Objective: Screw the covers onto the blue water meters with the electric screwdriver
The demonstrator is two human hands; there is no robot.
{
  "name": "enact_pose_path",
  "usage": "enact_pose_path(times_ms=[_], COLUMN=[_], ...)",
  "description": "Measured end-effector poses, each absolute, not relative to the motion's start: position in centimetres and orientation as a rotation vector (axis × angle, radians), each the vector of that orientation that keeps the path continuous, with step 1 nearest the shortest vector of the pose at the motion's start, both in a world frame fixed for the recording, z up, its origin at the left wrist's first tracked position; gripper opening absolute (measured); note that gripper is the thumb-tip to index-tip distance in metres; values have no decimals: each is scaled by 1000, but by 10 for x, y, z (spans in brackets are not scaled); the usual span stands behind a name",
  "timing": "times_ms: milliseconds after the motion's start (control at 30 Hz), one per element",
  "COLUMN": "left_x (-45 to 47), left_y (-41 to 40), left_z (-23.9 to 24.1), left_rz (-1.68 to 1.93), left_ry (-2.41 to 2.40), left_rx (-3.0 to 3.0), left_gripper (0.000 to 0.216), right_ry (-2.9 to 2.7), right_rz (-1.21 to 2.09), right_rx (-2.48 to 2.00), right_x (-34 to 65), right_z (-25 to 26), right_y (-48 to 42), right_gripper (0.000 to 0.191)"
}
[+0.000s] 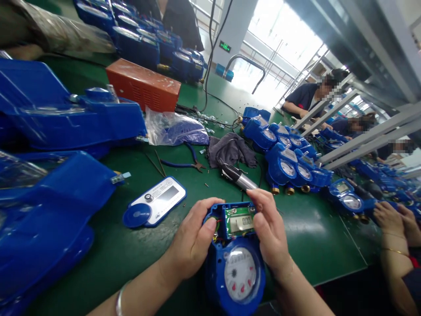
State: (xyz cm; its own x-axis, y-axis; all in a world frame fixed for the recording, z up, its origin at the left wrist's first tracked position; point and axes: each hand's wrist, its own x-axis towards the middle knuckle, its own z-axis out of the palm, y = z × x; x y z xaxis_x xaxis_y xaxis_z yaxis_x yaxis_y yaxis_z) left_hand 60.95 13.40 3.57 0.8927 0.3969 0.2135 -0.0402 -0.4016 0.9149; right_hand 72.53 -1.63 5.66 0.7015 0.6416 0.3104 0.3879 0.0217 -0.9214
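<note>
A blue water meter (237, 267) with a round white dial lies at the near table edge, its upper housing uncovered to show a green circuit board and small LCD (240, 221). My left hand (192, 239) grips the meter's left side, fingers curled round the housing. My right hand (268, 230) holds the right side, fingertips pressing at the top corner of the board. A white and blue cover plate (156, 202) lies on the green table (138, 245) to the left of the meter.
Large blue housings (49, 210) fill the left. An orange box (143, 87), a plastic bag (176, 129), pliers (187, 163), a grey cloth (230, 149) and a metal tool (238, 177) lie behind. Finished meters (289, 158) are clustered right. Another person's hands (394, 221) work at right.
</note>
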Motion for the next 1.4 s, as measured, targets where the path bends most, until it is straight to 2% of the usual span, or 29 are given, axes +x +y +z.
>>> enact_pose_path(times_ms=[167, 367, 467, 600, 833, 1033, 1400], left_x=[607, 614, 615, 615, 611, 603, 605], left_y=[138, 148, 151, 150, 149, 138, 126], left_z=[54, 80, 85, 80, 72, 65, 62], left_rz=[465, 136, 82, 185, 214, 260, 414], left_ry=[204, 193, 132, 116, 174, 305, 260], left_rx=[2103, 2293, 2326, 2332, 2286, 2088, 1987], left_gripper=[38, 65, 61, 56, 66, 63, 50], right_ry=[-631, -730, -778, -806, -799, -728, -600], right_rz=[551, 793, 820, 792, 684, 609, 549], right_rx=[-1313, -1060, -1021, -1031, -1127, -1163, -1101], right_x=[717, 730, 740, 744, 735, 723, 715], right_z=[20, 16, 14, 11, 15, 20, 22], right_y=[-24, -30, -32, -32, -30, -22, -20], right_gripper=[47, 73, 78, 77, 64, 58, 54])
